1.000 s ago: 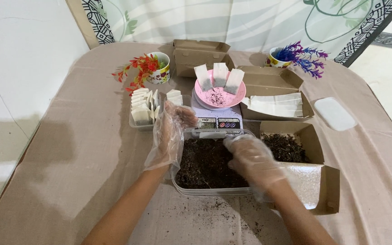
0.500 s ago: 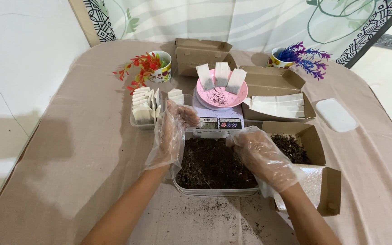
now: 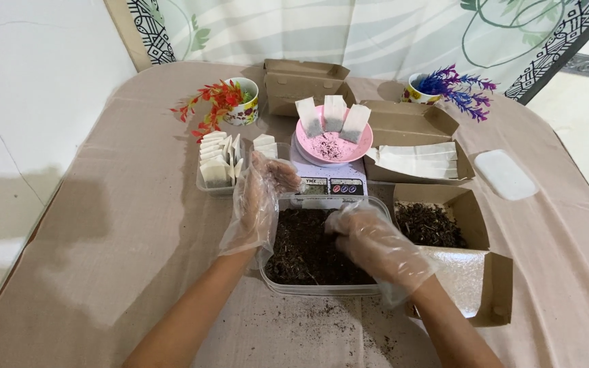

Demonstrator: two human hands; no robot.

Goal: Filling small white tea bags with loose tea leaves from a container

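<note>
My hands are both in loose clear plastic gloves. My right hand (image 3: 369, 242) dips into the clear plastic tub (image 3: 321, 286) of dark loose tea (image 3: 308, 249) in front of me on the table (image 3: 103, 225), fingers curled down into the leaves — whether they pinch any, I cannot tell. My left hand (image 3: 260, 201) hovers at the tub's left rim, fingers bent around a small pale sachet (image 3: 282, 170) — hard to make out. Just behind sits a small scale (image 3: 328, 182) carrying a pink bowl (image 3: 334, 140) with three sachets.
</note>
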